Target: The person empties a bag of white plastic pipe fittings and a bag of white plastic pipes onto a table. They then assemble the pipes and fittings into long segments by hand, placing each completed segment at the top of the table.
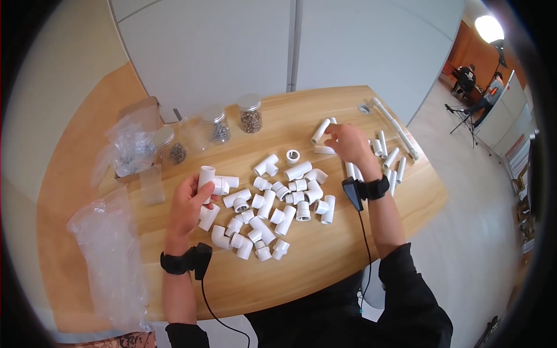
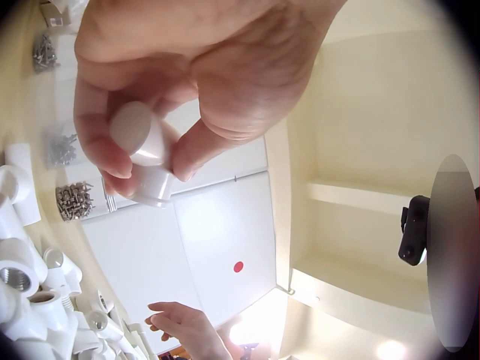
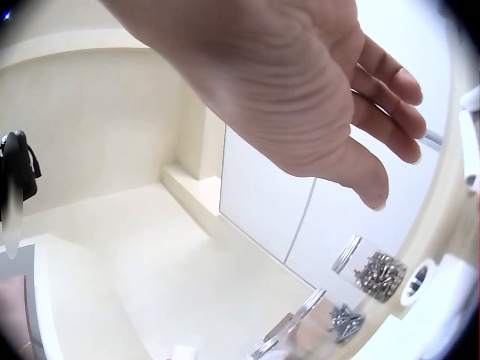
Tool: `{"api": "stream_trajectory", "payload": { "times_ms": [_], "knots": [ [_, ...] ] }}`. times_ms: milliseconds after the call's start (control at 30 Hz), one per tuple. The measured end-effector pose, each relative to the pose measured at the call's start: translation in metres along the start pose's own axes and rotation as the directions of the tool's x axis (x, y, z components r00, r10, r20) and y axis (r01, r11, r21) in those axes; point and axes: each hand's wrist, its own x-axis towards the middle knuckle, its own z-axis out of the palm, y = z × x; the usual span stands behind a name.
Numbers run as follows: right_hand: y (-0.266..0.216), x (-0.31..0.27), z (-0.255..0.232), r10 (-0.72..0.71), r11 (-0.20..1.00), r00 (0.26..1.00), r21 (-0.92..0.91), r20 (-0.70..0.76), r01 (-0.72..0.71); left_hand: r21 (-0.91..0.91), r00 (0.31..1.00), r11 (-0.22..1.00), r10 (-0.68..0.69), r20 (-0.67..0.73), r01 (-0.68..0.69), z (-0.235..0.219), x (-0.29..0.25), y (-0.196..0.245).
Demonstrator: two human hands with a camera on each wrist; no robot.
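In the head view my left hand (image 1: 184,207) grips a white plastic pipe tee (image 1: 206,178) over the left side of the table. Fingers and thumb close round the tee (image 2: 142,135) in the left wrist view. My right hand (image 1: 350,145) is over short white pipe pieces at the back right, its fingertips beside one upright-leaning pipe piece (image 1: 319,131). Another short pipe (image 1: 324,149) lies just under those fingers. In the right wrist view the right hand (image 3: 300,97) has loosely bent fingers with nothing between them and the thumb.
A pile of white elbows, tees and couplings (image 1: 264,204) covers the table's middle. More pipe pieces (image 1: 390,158) and a long pipe (image 1: 397,129) lie at right. Screw jars (image 1: 250,116) stand at the back, plastic bags (image 1: 113,249) at left. Two people sit far off.
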Motion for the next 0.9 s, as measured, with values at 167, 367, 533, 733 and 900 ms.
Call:
{"api": "stream_trajectory", "payload": {
  "times_ms": [167, 367, 533, 733, 900],
  "knots": [
    [0.047, 0.018, 0.002, 0.115, 0.985, 0.993, -0.137, 0.031, -0.11, 0.019, 1.0, 1.0, 0.002, 0.004, -0.002, 0.001, 0.0, 0.001],
    [0.036, 0.017, 0.015, 0.052, 0.981, 0.986, -0.194, 0.159, -0.021, 0.023, 1.0, 1.0, -0.011, 0.01, 0.011, 0.001, -0.001, 0.0],
    [0.035, 0.023, 0.043, -0.141, 0.965, 0.979, -0.202, 0.15, 0.17, 0.062, 1.0, 0.998, -0.006, 0.03, 0.004, -0.006, -0.005, 0.0],
    [0.023, 0.018, 0.049, -0.189, 0.92, 0.943, -0.287, 0.275, 0.268, 0.091, 0.998, 0.995, -0.035, 0.043, 0.031, 0.005, -0.002, -0.002],
    [0.014, 0.019, 0.03, -0.287, 0.937, 0.952, -0.177, 0.107, 0.302, 0.138, 0.995, 0.99, -0.039, 0.097, 0.025, 0.009, -0.004, 0.0]
  ]
}}
